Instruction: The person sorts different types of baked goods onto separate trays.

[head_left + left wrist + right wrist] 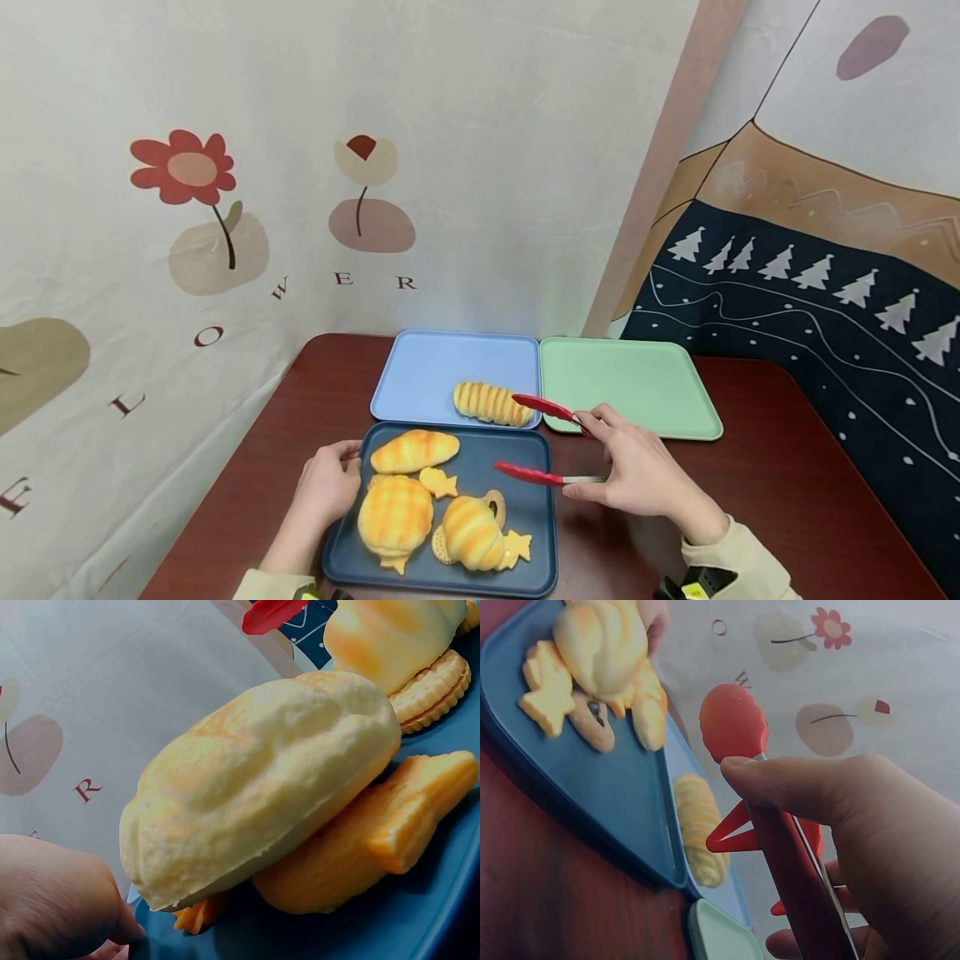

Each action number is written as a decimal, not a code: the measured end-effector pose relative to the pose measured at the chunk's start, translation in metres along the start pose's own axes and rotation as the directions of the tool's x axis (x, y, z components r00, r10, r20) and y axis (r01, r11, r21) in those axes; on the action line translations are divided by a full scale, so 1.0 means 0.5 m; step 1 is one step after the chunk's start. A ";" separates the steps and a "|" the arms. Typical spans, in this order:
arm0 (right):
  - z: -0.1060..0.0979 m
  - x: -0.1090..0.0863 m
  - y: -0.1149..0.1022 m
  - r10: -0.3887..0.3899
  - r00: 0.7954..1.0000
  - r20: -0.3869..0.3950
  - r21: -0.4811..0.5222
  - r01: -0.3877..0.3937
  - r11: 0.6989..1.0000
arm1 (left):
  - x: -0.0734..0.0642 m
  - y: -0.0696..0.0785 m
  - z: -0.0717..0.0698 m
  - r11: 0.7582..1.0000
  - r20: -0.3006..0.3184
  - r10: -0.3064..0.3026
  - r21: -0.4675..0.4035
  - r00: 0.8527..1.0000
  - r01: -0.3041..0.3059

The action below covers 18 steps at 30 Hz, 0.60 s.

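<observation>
My right hand holds red-tipped tongs with their two arms spread apart and nothing between the tips. One tip reaches the right end of a ridged long bread on the light blue tray; whether it touches is unclear. The other tip is above the dark blue tray. My left hand grips that tray's left rim, its fingertips partly hidden. On the dark tray lie a smooth oblong roll, a round crosshatched bun and a croissant-like bread.
Small biscuits lie among the breads: a fish-shaped one, a star-like one and a ring-shaped one. A green tray stands right of the light blue one. The brown table meets a printed cloth backdrop.
</observation>
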State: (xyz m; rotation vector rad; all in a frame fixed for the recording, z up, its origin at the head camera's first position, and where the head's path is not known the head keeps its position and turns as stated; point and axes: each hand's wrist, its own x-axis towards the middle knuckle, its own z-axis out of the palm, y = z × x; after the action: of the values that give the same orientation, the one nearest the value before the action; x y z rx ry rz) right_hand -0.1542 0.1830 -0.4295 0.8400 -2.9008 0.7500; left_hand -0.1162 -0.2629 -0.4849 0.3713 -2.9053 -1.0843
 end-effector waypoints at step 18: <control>0.025 -0.055 -0.054 -0.040 0.998 0.054 0.017 0.039 0.999 | 0.001 -0.001 0.000 1.000 0.001 0.002 0.002 1.000 -0.002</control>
State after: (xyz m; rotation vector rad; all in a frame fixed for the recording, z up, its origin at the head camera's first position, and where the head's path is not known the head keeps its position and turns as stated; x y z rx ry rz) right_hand -0.1157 0.1707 -0.4329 0.9311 -2.9190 0.7595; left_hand -0.1164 -0.2633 -0.4854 0.3685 -2.9076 -1.0812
